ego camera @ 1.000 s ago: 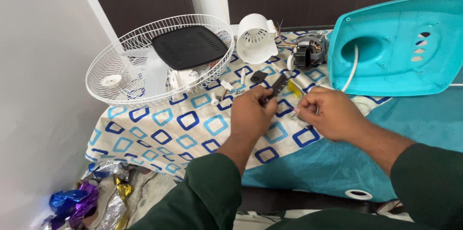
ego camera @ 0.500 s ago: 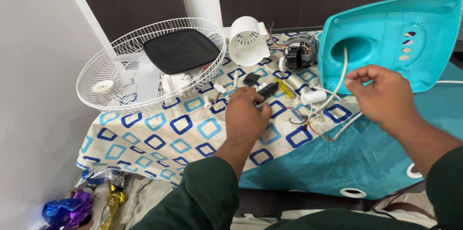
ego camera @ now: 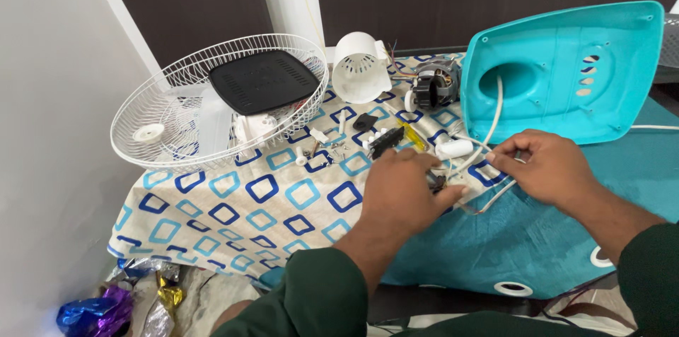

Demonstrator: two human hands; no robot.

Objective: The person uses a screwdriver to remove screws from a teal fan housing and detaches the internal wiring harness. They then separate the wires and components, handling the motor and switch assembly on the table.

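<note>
My left hand [ego camera: 404, 194] rests on the patterned cloth [ego camera: 233, 195], fingers closed around a small dark part [ego camera: 439, 182] with thin wires running from it. Just to its right, my right hand [ego camera: 548, 167] pinches those thin wires [ego camera: 498, 192] between thumb and fingers. A white cord [ego camera: 493, 114] runs out of the hole in the upright teal fan base [ego camera: 566, 68] and down between my hands. Close above them lie a white capsule-shaped piece [ego camera: 454, 148], a black switch block [ego camera: 385, 142] and a yellow-handled screwdriver [ego camera: 414, 137].
A white fan grille [ego camera: 177, 125] with a flat black box [ego camera: 262, 81] on it sits at the left. A white motor cover [ego camera: 361, 68] and a bare motor [ego camera: 435, 86] lie at the back. Teal cloth [ego camera: 537, 245] covers the right; foil balloons [ego camera: 99, 309] lie below left.
My right hand has come down from in front of the teal base to the wires beside my left hand. My left hand has shifted slightly right onto the small part.
</note>
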